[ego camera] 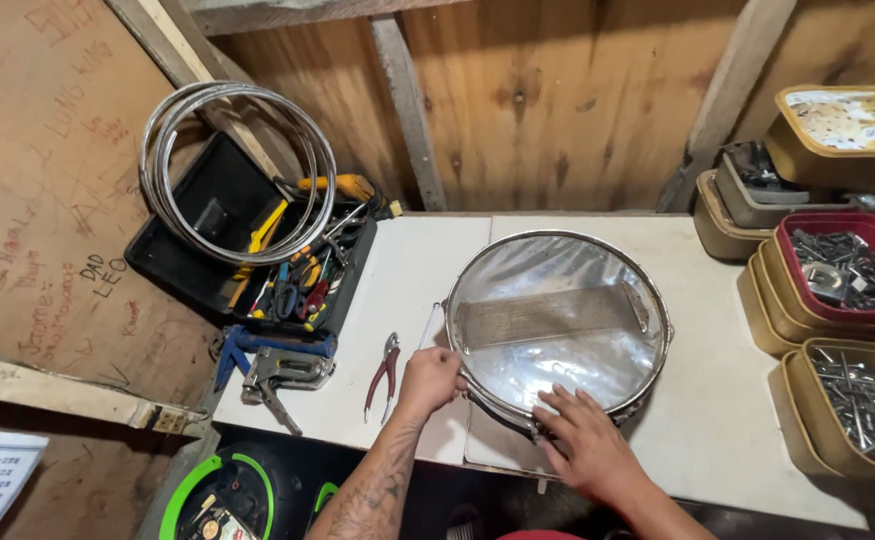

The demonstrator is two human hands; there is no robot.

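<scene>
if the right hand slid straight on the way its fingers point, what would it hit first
The right hand lies flat on the snare drum near its front rim, fingers aimed up and left across the clear head. Sliding on, it would most likely meet the strip of snare wires first, though height is hard to judge.

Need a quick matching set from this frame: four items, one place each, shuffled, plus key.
Items:
1. pliers
2. snare drum
3. metal hoops
4. red tub of hardware

Places:
A. propped over the open toolbox, back left
B. stacked on tan tubs at the right edge
C. flat on the white table, just left of the left hand
D. centre of the table, right hand resting on its clear head

Pairs: 1-C, 2-D, 3-A, 4-B
</scene>
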